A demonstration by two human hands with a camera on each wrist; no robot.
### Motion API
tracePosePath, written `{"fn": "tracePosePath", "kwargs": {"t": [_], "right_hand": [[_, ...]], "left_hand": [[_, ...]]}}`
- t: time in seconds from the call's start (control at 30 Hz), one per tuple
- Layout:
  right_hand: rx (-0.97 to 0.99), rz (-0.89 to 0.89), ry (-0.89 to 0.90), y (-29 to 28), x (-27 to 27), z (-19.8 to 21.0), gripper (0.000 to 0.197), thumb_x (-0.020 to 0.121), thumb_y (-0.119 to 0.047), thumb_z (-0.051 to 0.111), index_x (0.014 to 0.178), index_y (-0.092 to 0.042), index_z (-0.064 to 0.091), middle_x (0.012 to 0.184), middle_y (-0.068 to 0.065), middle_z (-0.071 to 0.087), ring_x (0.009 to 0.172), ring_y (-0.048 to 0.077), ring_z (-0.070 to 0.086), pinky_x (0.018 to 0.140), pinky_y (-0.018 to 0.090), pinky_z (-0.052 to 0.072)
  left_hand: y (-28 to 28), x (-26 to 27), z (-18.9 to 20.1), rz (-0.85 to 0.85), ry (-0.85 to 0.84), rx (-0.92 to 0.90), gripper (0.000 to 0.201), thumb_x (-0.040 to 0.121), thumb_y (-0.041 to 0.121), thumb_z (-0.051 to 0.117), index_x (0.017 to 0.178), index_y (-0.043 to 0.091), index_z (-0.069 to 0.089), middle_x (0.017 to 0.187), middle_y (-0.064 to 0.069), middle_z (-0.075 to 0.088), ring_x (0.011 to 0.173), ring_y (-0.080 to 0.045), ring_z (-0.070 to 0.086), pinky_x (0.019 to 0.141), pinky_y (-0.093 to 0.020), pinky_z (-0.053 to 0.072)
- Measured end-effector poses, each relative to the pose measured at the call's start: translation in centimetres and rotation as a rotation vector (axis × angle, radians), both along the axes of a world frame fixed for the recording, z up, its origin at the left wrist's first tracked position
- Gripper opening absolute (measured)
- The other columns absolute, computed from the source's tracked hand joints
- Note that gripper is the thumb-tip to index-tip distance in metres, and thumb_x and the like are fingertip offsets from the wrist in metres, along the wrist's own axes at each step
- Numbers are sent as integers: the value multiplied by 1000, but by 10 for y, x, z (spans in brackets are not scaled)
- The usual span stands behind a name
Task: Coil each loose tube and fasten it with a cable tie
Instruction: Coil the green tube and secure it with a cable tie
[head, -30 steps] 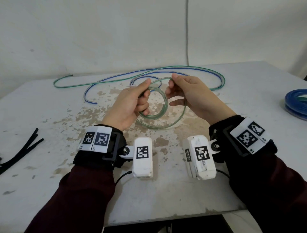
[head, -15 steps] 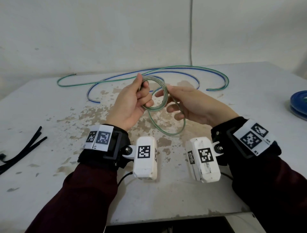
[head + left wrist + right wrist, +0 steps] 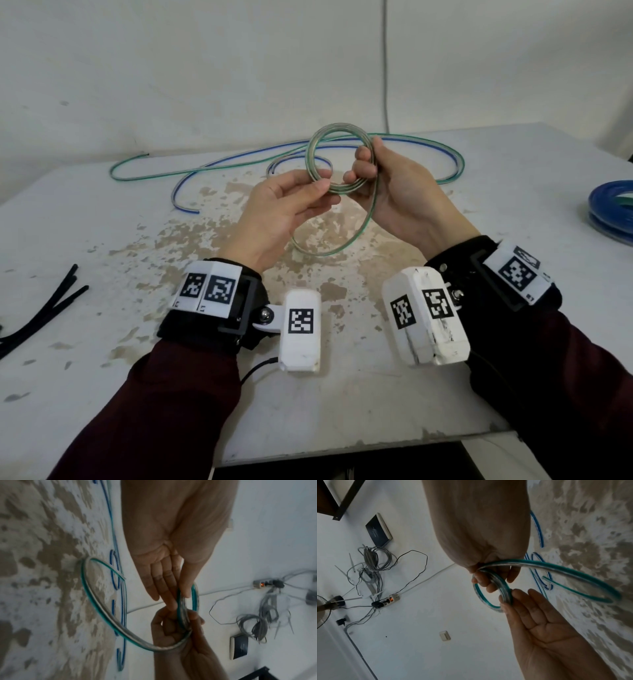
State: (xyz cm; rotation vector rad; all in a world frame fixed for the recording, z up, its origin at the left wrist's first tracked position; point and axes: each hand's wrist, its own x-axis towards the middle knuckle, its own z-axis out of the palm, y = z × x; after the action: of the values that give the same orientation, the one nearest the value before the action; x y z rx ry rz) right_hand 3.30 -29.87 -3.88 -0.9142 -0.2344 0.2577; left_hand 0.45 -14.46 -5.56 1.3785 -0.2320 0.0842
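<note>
I hold a clear tube with a green stripe (image 3: 337, 132), wound into a small coil, above the table. My left hand (image 3: 322, 187) pinches the coil's lower left between thumb and fingers. My right hand (image 3: 364, 168) grips the coil's right side with curled fingers. The tube's free tail (image 3: 346, 245) hangs from my right hand in a wide loop down to the tabletop. In the left wrist view the left hand's thumb (image 3: 186, 588) presses the coil (image 3: 194, 599) against nearly straight fingers. In the right wrist view the right hand's fingers (image 3: 489, 584) curl through the coil (image 3: 481, 597).
Two long loose tubes, one blue-striped (image 3: 219, 163) and one green-striped (image 3: 154, 174), lie across the far side of the worn white table (image 3: 137, 394). Black cable ties (image 3: 44, 308) lie at the left edge. A coiled blue tube (image 3: 613, 205) sits at the right edge.
The coil has risen higher above the table. My left hand went from holding the coil's top to pinching its lower left. My right hand moved up to grip the coil's right side.
</note>
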Motion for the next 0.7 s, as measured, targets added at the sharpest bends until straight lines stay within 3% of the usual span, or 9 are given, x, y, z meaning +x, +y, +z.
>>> {"fn": "tracePosePath", "kwargs": {"t": [0.27, 0.4, 0.5, 0.6, 0.67, 0.7], "right_hand": [[8, -4, 33, 0, -3, 1, 39, 105, -29, 27, 77, -12, 48, 51, -5, 45, 57, 12, 55, 73, 23, 48], [-62, 5, -1, 1, -3, -2, 40, 106, -29, 26, 77, -13, 48, 53, -5, 47, 61, 13, 56, 78, 24, 48], [-95, 10, -20, 1, -4, 0, 40, 106, -30, 26, 77, -13, 47, 53, -5, 45, 59, 12, 55, 75, 24, 49], [-141, 43, -40, -2, -6, 5, 39, 104, -31, 30, 75, -13, 49, 51, -6, 41, 56, 12, 50, 67, 22, 47], [-264, 54, -96, -3, -7, 6, 38, 103, -31, 36, 73, -13, 52, 48, -8, 38, 50, 11, 45, 64, 21, 42], [-341, 54, -128, -3, -8, 6, 38, 101, -31, 40, 71, -12, 53, 46, -8, 35, 46, 10, 40, 63, 23, 40]], "left_hand": [[-3, 0, 2, 91, -64, -35, 13, 87, -4, 60, 96, 4, 66, 79, -5, 73, 70, -17, 70, 76, -23, 54], [1, 3, 0, 122, -59, -19, 12, 86, -5, 62, 94, 1, 67, 76, -5, 72, 69, -19, 69, 81, -29, 56], [3, 3, 1, 100, -47, -3, 13, 85, -5, 62, 95, 3, 67, 75, -4, 72, 68, -19, 69, 82, -30, 56], [5, 0, 4, -6, 25, 71, 11, 88, 3, 59, 95, 10, 64, 76, -2, 71, 70, -17, 69, 82, -31, 53], [6, -2, 7, -96, 83, 92, 5, 87, 15, 58, 87, 12, 62, 74, 0, 69, 71, -15, 66, 76, -30, 51], [6, -3, 8, -128, 102, 80, 12, 85, 23, 57, 83, 11, 60, 71, 0, 66, 69, -14, 64, 74, -29, 51]]}}
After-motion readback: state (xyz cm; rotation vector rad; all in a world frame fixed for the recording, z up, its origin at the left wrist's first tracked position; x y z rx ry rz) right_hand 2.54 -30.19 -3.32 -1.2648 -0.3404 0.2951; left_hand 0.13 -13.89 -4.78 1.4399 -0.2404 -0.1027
